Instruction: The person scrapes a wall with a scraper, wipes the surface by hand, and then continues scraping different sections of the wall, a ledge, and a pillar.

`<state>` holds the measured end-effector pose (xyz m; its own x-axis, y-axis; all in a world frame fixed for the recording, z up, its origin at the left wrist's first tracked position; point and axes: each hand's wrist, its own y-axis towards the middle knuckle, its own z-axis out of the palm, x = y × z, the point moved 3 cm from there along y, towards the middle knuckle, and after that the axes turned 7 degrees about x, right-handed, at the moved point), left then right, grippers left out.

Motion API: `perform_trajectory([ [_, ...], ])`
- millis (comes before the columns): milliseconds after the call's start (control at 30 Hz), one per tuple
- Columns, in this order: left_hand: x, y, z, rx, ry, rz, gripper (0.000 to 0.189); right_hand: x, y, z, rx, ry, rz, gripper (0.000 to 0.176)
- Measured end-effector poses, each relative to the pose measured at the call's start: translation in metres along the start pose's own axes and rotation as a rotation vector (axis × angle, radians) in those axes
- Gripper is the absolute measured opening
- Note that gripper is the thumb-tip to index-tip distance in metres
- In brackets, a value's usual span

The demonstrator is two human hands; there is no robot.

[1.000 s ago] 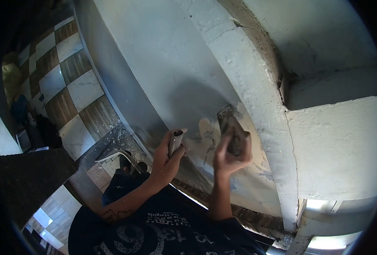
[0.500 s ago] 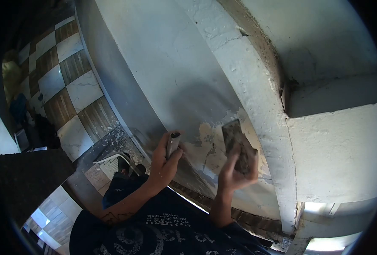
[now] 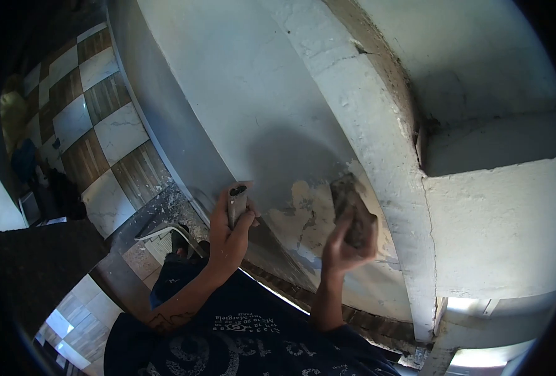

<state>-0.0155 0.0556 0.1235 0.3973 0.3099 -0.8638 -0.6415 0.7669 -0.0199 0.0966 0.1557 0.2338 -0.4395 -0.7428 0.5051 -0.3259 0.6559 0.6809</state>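
My right hand [image 3: 352,241] grips a flat, dirt-stained scraper [image 3: 346,193], its rectangular blade against or very near the wall [image 3: 272,69]; motion blurs it. Around the blade the paint has come off, leaving a bare cream patch [image 3: 300,199] with ragged edges. My left hand [image 3: 229,232] is wrapped round a short grey, flattened tube-like piece [image 3: 237,203] with a dark hollow at its upper end. I cannot make out its exact kind. It is held apart from the scraper, in front of the wall's lower part.
A cracked, rough white ledge [image 3: 353,94] runs along the wall's right side. Paint flakes [image 3: 176,203] litter the floor by the wall's foot. Checkered tiles [image 3: 96,141] spread to the left, with a bent pale bar [image 3: 162,233] near my foot. A dark panel [image 3: 40,260] stands at the left.
My left hand has moved left and slightly up with the grey piece, now held more upright. The scraper in my right hand has shifted only slightly.
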Motion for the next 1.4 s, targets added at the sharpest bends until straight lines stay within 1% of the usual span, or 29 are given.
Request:
perform_trajectory([
  [67, 0.0, -0.001, 0.004, 0.041, 0.006, 0.005, 0.036, 0.003, 0.001, 0.004, 0.062, -0.175, -0.118, 0.021],
  [100, -0.001, -0.001, 0.005, 0.069, 0.011, 0.015, 0.035, 0.005, 0.0, -0.001, 0.073, -0.188, -0.069, 0.02],
  [200, -0.001, 0.0, 0.002, 0.032, -0.005, 0.022, 0.035, 0.005, -0.005, -0.013, 0.038, -0.151, -0.091, 0.02],
  [233, 0.0, -0.001, 0.002, 0.033, -0.004, 0.017, 0.035, 0.0, -0.005, -0.013, 0.023, -0.194, -0.051, 0.02],
  [333, 0.002, -0.002, 0.006, 0.05, 0.025, 0.012, 0.036, -0.003, -0.007, -0.014, 0.033, -0.219, -0.031, 0.019],
  [467, 0.003, -0.006, 0.012, 0.093, 0.004, -0.005, 0.036, 0.002, -0.005, -0.023, 0.039, -0.217, -0.093, 0.02],
  [533, 0.003, -0.006, 0.013, 0.099, 0.005, 0.0, 0.036, 0.003, -0.007, -0.031, 0.034, -0.142, -0.003, 0.022],
  [567, 0.002, -0.007, 0.013, 0.088, 0.006, -0.008, 0.036, 0.0, -0.006, -0.028, 0.033, -0.143, -0.002, 0.022],
  [633, 0.004, -0.01, 0.013, 0.084, 0.011, -0.021, 0.036, -0.008, -0.004, -0.015, 0.113, -0.154, 0.024, 0.022],
  [667, 0.006, -0.012, 0.013, 0.087, 0.002, -0.021, 0.036, -0.004, -0.004, -0.014, 0.111, -0.156, 0.027, 0.022],
  [733, 0.006, -0.012, 0.012, 0.081, -0.006, -0.012, 0.036, 0.008, 0.0, -0.01, 0.096, -0.142, -0.075, 0.022],
  [800, 0.005, -0.013, 0.01, 0.078, -0.023, 0.007, 0.036, 0.005, -0.005, -0.017, 0.062, -0.105, -0.064, 0.023],
  [867, 0.005, -0.012, 0.01, 0.066, -0.03, 0.005, 0.036, -0.005, -0.009, -0.021, 0.048, -0.127, 0.014, 0.023],
  [900, 0.005, -0.012, 0.009, 0.057, -0.036, -0.003, 0.037, -0.005, -0.007, -0.019, 0.049, -0.128, 0.015, 0.023],
  [967, 0.005, -0.014, 0.01, 0.073, -0.012, 0.0, 0.037, -0.002, -0.002, -0.011, 0.138, -0.217, -0.14, 0.023],
  [1000, 0.005, -0.013, 0.011, 0.085, 0.012, 0.011, 0.037, -0.001, -0.003, -0.012, 0.137, -0.215, -0.143, 0.023],
  [1067, 0.004, -0.013, 0.011, 0.082, 0.013, 0.017, 0.036, 0.0, -0.004, -0.018, 0.054, -0.182, -0.121, 0.022],
  [1100, 0.004, -0.013, 0.011, 0.078, 0.012, 0.018, 0.036, 0.0, -0.004, -0.019, 0.053, -0.158, -0.074, 0.022],
  [1133, 0.004, -0.013, 0.011, 0.077, 0.013, 0.017, 0.036, 0.001, -0.003, -0.017, 0.054, -0.157, -0.072, 0.022],
  [1200, 0.006, -0.013, 0.013, 0.082, 0.016, -0.002, 0.035, 0.001, -0.001, -0.008, 0.144, -0.186, -0.02, 0.024],
  [1233, 0.006, -0.013, 0.014, 0.08, 0.016, 0.002, 0.035, 0.002, -0.001, -0.007, 0.139, -0.138, -0.022, 0.024],
  [1400, 0.003, -0.014, 0.014, 0.033, -0.011, -0.012, 0.035, 0.004, 0.001, -0.011, 0.068, -0.14, -0.1, 0.021],
])
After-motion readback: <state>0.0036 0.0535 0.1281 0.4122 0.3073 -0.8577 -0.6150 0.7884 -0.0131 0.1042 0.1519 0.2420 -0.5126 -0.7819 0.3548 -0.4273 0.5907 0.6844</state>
